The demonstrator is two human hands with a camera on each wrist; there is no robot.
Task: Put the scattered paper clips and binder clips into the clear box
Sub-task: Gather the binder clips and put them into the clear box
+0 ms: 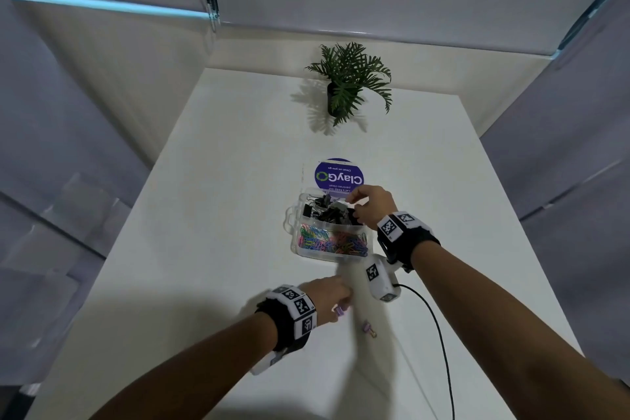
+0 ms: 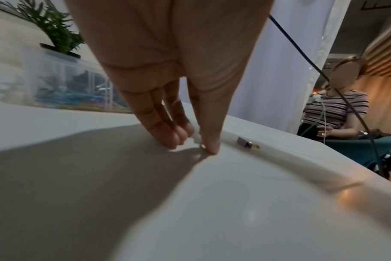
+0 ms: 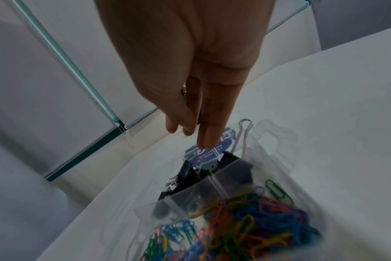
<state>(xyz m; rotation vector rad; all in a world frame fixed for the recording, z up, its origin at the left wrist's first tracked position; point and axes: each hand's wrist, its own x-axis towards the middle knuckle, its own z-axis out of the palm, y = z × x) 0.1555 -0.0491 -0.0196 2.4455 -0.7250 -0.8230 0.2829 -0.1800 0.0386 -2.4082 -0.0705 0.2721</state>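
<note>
The clear box [image 1: 296, 244] sat open at the middle of the white table [image 1: 204, 215], divided into compartments. Its near compartment held a heap of coloured paper clips [image 1: 332, 242]; its far compartment held black binder clips [image 1: 327, 210].

Your right hand [image 1: 370, 206] hovered over the far compartment, fingers pointing down and loosely together. Something small and metallic glinted between the thumb and fingers in the right wrist view, but whether you were holding a clip there cannot be told.

Your left hand [image 1: 327, 297] was down on the table nearer to you, thumb and fingertips drawn together around a small purple binder clip [image 1: 339, 310]; they appeared to be pinching it while it was still on the surface. A second purple binder clip [image 1: 368, 328] with gold handles lay just beside that hand, apart from it.

Judging from this, you were near the end: one hand at the box, the other picking up. The next move called for lifting the pinched clip across to the far compartment, then returning for the last one.

Beyond the box lay a round purple sticker [image 1: 337, 176] and, farther back, a small potted plant [image 1: 347, 82].
</note>
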